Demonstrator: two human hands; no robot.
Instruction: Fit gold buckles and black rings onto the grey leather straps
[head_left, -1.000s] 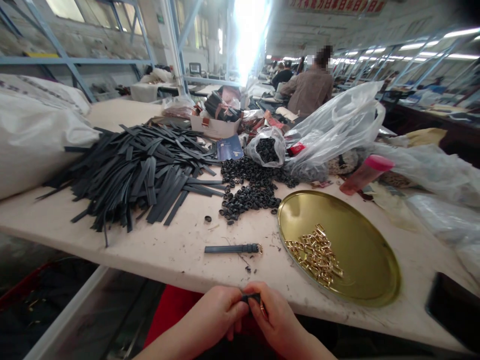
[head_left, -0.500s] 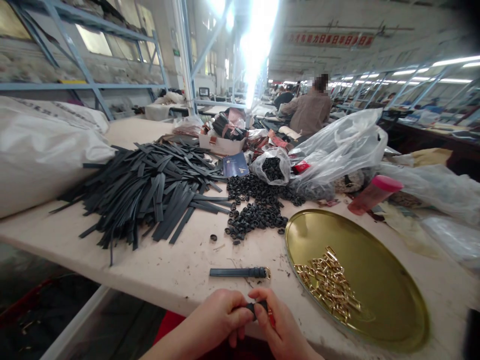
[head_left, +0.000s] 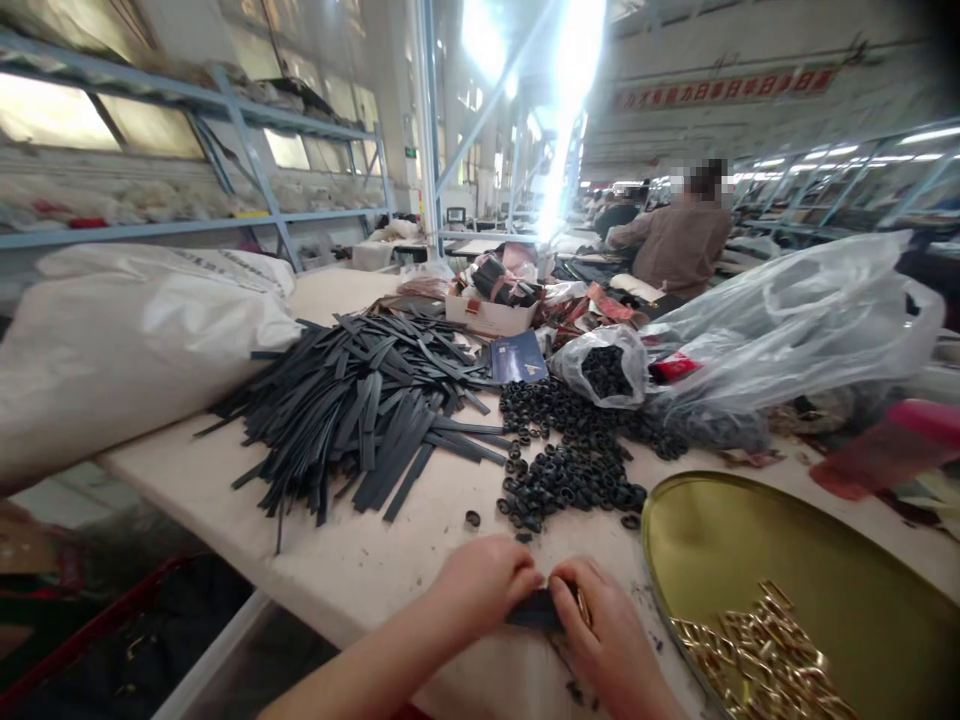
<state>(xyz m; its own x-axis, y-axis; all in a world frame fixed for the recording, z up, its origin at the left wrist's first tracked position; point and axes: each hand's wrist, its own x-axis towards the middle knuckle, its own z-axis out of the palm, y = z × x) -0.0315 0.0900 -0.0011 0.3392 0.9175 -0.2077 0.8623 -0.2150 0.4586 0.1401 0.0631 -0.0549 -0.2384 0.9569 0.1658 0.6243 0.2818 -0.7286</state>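
Note:
Above the table in front of me, my left hand [head_left: 484, 582] and my right hand [head_left: 604, 625] meet, fingertips nearly touching. A dark leather watch strap [head_left: 534, 612] shows below and between them, partly covered by the fingers. Pinched fingers of the left hand are at its upper edge. My right hand is closed around the strap's end, where a gold buckle [head_left: 582, 606] shows beside the thumb. Whether one strap or two lie under the hands I cannot tell. Beyond them is a heap of small black strap loops [head_left: 559, 485], with one loose loop [head_left: 472, 519] to the left.
A large pile of dark strips [head_left: 360, 400] covers the left, beside a white sack [head_left: 150, 340]. At right stands a gold tray [head_left: 757, 530] holding gold buckles [head_left: 757, 650]. Behind are a plastic bag [head_left: 795, 320], a pink-lidded jar [head_left: 877, 460] and a seated person [head_left: 679, 240].
Both hands have moved forward from the table's near edge to where the buckled strap lay, now mostly covered. The view has turned, shifting the scene right and down.

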